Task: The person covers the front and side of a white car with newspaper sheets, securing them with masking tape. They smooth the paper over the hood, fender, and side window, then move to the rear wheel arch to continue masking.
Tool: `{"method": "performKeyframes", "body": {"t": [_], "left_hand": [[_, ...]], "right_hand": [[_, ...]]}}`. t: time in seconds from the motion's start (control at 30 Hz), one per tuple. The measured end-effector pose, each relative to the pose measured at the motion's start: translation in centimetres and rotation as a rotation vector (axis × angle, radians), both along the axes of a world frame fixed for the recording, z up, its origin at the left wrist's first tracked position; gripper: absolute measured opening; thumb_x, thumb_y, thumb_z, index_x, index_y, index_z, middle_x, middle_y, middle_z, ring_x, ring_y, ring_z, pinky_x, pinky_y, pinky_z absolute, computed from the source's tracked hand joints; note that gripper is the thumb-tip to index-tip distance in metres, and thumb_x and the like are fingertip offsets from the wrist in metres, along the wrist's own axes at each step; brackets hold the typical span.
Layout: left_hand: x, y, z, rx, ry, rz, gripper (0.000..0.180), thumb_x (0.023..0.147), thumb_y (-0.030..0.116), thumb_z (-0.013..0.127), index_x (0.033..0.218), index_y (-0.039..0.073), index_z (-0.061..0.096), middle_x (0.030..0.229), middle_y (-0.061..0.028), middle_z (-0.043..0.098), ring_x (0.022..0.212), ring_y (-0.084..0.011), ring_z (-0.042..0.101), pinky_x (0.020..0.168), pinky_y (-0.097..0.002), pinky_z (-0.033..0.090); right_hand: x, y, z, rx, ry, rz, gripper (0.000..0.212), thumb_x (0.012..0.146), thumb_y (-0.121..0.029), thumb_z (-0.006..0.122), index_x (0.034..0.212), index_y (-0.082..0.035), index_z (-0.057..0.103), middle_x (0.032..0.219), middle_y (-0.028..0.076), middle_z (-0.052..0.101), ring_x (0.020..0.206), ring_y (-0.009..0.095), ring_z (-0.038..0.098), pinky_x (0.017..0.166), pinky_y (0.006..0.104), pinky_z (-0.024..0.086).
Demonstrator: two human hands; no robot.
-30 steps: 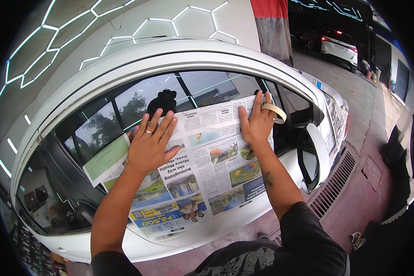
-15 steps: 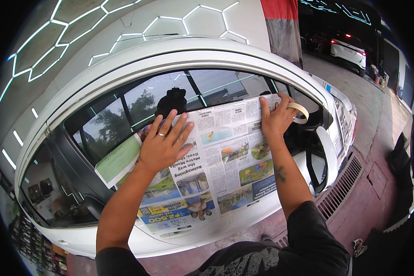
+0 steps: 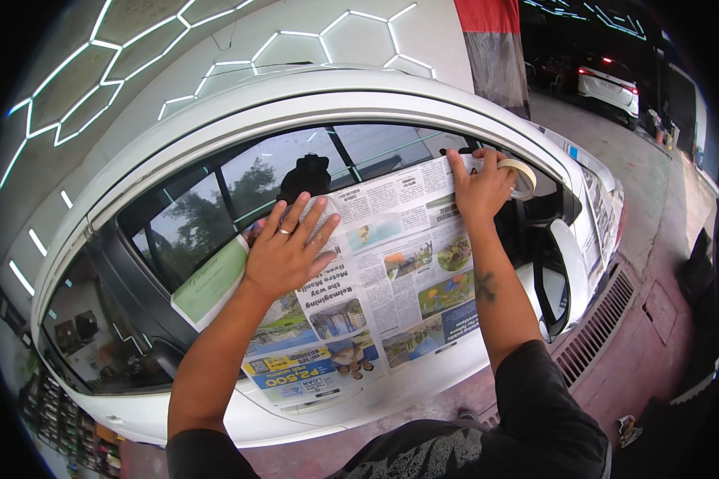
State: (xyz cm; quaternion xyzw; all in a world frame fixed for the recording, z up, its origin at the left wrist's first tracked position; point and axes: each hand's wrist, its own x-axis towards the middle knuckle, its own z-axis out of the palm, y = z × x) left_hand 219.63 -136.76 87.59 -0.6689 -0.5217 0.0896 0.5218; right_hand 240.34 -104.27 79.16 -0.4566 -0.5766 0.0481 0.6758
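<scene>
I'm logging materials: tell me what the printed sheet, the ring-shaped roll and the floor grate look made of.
Printed sheet: apparently matte newsprint, by its dense text columns. Ring-shaped roll: probably dull cream paper masking tape, from its colour and flat band. Floor grate: perhaps metal, from its regular dark slots; finish unclear.

Newspaper [image 3: 411, 231]: thin matt paper | tape roll [image 3: 529, 177]: smooth, paper-like | window [image 3: 252, 182]: glossy reflecting glass | car body [image 3: 248, 419]: smooth glossy paint | shirt [image 3: 535, 399]: matt cloth

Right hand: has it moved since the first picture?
Yes, upward: judged against the window, the right hand now sits higher, nearer the window's top edge.
</scene>
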Motion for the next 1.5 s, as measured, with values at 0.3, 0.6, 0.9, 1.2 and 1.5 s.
{"method": "performKeyframes", "body": {"t": [0.3, 0.6, 0.9, 1.2, 1.5], "left_hand": [[-0.1, -0.5, -0.1, -0.003, -0.041, 0.062, 0.076, 0.096, 0.056, 0.079, 0.163, 0.025, 0.059, 0.176, -0.011, 0.045, 0.166, -0.0347, 0.036, 0.133, -0.0568, 0.029], [-0.4, -0.4, -0.7, -0.096, -0.089, 0.08, 0.08, 0.096, 0.058, 0.077, 0.165, 0.024, 0.055, 0.176, -0.0118, 0.045, 0.168, -0.0361, 0.03, 0.135, -0.0587, 0.026], [3.4, 3.4, -3.3, -0.054, -0.262, 0.03, 0.078, 0.099, 0.036, 0.072, 0.164, -0.001, 0.05, 0.178, -0.0196, 0.039, 0.169, -0.0397, 0.028, 0.136, -0.061, 0.019], [2.0, 4.7, -4.9, -0.001, -0.295, 0.133, 0.092, 0.101, 0.053, 0.069, 0.171, 0.001, 0.04, 0.182, -0.0182, 0.033, 0.171, -0.0322, 0.025, 0.139, -0.0561, 0.013], [2.1, 4.7, -5.2, 0.007, -0.277, 0.137, 0.095, 0.104, 0.06, 0.066, 0.173, 0.003, 0.037, 0.183, -0.0156, 0.03, 0.172, -0.0307, 0.022, 0.139, -0.0542, 0.013]], "right_hand": [[0.7, -14.5, -2.4, 0.586, -0.016, 0.481, 0.049, 0.097, -0.033, 0.078, 0.139, -0.008, 0.073, 0.154, 0.021, 0.056, 0.135, 0.037, 0.053, 0.112, 0.0518, 0.039], [-4.7, -13.1, -2.0, 0.445, -0.469, 0.452, 0.078, 0.102, -0.058, 0.07, 0.165, -0.015, 0.056, 0.176, 0.024, 0.037, 0.148, 0.043, 0.046, 0.111, 0.0571, 0.043], [-4.9, -11.9, -3.0, 0.452, -0.448, 0.457, 0.077, 0.1, -0.058, 0.071, 0.165, -0.018, 0.057, 0.175, 0.027, 0.038, 0.144, 0.042, 0.051, 0.104, 0.0538, 0.046], [-0.1, -4.6, -5.6, 0.298, -0.473, 0.18, 0.076, 0.102, -0.062, 0.067, 0.165, -0.021, 0.057, 0.177, 0.028, 0.033, 0.146, 0.044, 0.047, 0.117, 0.0575, 0.039], [2.9, -0.1, -7.1, 0.041, -0.422, 0.033, 0.077, 0.107, -0.065, 0.06, 0.167, -0.018, 0.052, 0.174, 0.03, 0.038, 0.149, 0.054, 0.044, 0.125, 0.0629, 0.032]]}}
